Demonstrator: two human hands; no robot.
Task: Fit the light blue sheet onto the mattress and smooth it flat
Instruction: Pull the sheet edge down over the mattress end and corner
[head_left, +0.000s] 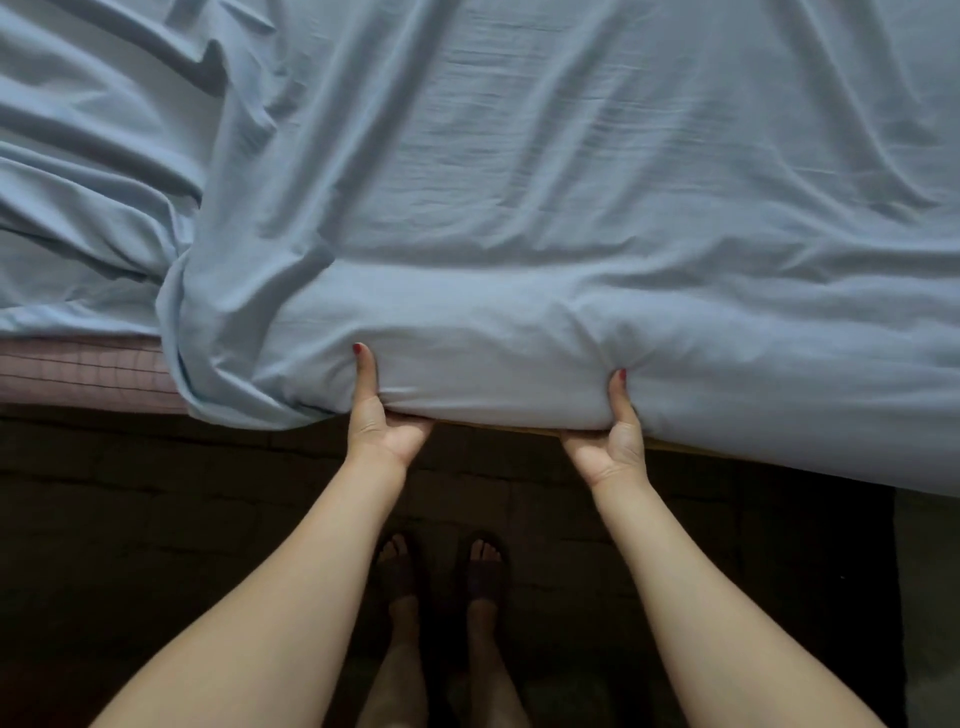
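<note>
The light blue sheet (519, 182) covers most of the mattress, wrinkled and bunched into folds at the left. A bare strip of the pink checked mattress (78, 374) shows at the lower left. My left hand (379, 415) grips the near edge of the sheet-covered mattress, thumb on top and fingers curled underneath. My right hand (613, 436) grips the same edge a little to the right, thumb up against the sheet and fingers hidden below.
A dark tiled floor (156, 519) lies below the bed edge. My two feet (441, 566) in dark sandals stand close to the bed between my arms. A thin yellowish strip (524, 429) shows under the sheet's edge.
</note>
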